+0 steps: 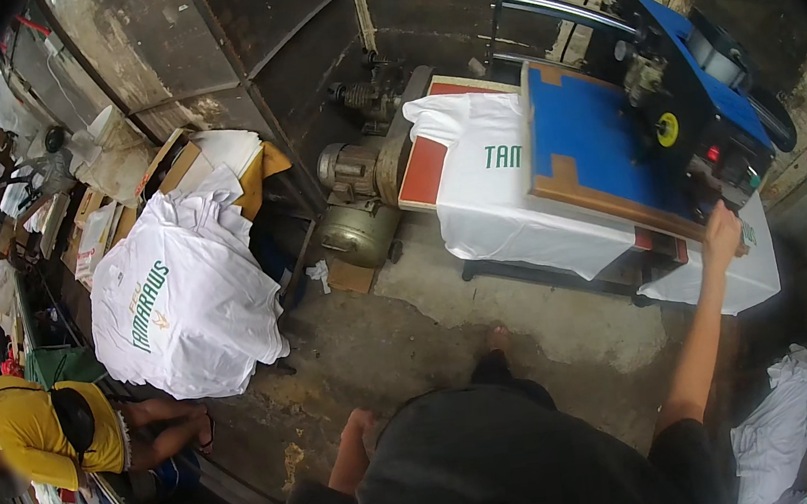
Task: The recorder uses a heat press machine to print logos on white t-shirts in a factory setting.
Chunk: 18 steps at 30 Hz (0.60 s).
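Observation:
My right hand, arm stretched forward, is closed at the front right corner of a heat press; the exact part gripped is partly hidden by the fingers. The press's blue upper plate with a brown border covers part of a white T-shirt with green lettering. That shirt lies over a red board, its lower part hanging over the front edge. Another white shirt hangs just beyond my right hand. Low by my body, my left hand is loosely curled, with nothing visible in it.
A heap of printed white T-shirts stands at the left. A motor and a metal tank sit beside the press. A person in yellow bends over a table at the far left. White cloth lies at the lower right.

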### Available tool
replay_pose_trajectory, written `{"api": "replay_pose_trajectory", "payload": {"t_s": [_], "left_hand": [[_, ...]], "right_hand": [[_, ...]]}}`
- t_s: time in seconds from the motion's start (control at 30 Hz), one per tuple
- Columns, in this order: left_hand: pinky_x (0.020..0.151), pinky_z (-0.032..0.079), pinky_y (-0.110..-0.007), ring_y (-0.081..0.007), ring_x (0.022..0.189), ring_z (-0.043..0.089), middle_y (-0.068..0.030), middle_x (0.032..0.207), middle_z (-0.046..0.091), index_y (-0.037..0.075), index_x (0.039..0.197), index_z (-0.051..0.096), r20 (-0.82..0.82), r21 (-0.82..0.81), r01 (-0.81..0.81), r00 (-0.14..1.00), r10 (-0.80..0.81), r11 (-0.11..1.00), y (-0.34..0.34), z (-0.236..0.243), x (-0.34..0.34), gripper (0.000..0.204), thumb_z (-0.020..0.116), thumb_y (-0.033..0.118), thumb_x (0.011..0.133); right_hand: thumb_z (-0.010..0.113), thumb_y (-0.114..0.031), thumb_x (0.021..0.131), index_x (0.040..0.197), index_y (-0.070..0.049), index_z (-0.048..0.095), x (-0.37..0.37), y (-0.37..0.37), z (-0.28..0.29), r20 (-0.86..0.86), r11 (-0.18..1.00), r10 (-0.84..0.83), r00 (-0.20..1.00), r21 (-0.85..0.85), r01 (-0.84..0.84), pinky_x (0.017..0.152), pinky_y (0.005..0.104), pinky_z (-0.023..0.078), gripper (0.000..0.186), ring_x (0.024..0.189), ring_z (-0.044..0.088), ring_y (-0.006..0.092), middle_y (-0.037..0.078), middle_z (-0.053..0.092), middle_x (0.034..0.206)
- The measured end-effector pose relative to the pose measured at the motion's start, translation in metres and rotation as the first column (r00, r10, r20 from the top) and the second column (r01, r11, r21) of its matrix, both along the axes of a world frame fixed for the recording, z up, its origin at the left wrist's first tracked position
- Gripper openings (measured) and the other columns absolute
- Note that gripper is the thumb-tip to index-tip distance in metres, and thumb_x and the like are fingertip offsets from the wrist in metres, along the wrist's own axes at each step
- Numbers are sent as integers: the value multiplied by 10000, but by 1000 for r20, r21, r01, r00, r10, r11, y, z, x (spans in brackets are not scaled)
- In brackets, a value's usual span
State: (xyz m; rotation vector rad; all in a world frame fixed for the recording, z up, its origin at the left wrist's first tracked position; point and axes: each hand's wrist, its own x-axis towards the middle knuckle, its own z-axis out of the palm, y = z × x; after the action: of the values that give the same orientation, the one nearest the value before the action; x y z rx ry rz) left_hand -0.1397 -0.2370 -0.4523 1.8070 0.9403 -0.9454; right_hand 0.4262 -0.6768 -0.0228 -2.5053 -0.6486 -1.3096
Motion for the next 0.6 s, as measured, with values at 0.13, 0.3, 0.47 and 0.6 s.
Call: {"api": "replay_pose_trajectory", "payload": {"t_s": [0.13,0.3,0.47,0.6], "left_hand": [[671,473,-335,-211,897,585,-88,1082,578,57,1090,569,142,-29,-368,919,369,929,-10,25,14,305,498,234,852],[728,473,-317,-243,892,587,-150,1011,595,-13,1140,499,252,-96,-559,787,563,824,-9,61,1,372,473,199,835],[690,475,-306,-228,827,598,-112,938,612,12,1063,544,184,-254,-717,623,761,649,-2,55,-43,306,497,185,815],[612,469,-331,-236,692,587,-82,819,627,55,918,597,276,73,-405,886,371,911,-11,37,-93,221,527,211,778]], "right_hand": [[386,-155,902,675,-18,526,-14,48,-5,87,997,67,994,19,-69,643,393,359,300,650,493,298,134,519,637],[408,-148,896,650,-34,508,-38,106,-2,134,992,111,985,39,-117,661,382,369,289,642,496,281,116,508,623],[462,-158,872,710,-32,539,-56,144,0,141,995,92,986,30,-97,657,369,374,219,640,503,251,87,514,622],[537,-135,815,1075,-27,468,-74,174,6,56,930,164,985,323,-173,670,366,388,289,613,533,251,63,543,607]]}}
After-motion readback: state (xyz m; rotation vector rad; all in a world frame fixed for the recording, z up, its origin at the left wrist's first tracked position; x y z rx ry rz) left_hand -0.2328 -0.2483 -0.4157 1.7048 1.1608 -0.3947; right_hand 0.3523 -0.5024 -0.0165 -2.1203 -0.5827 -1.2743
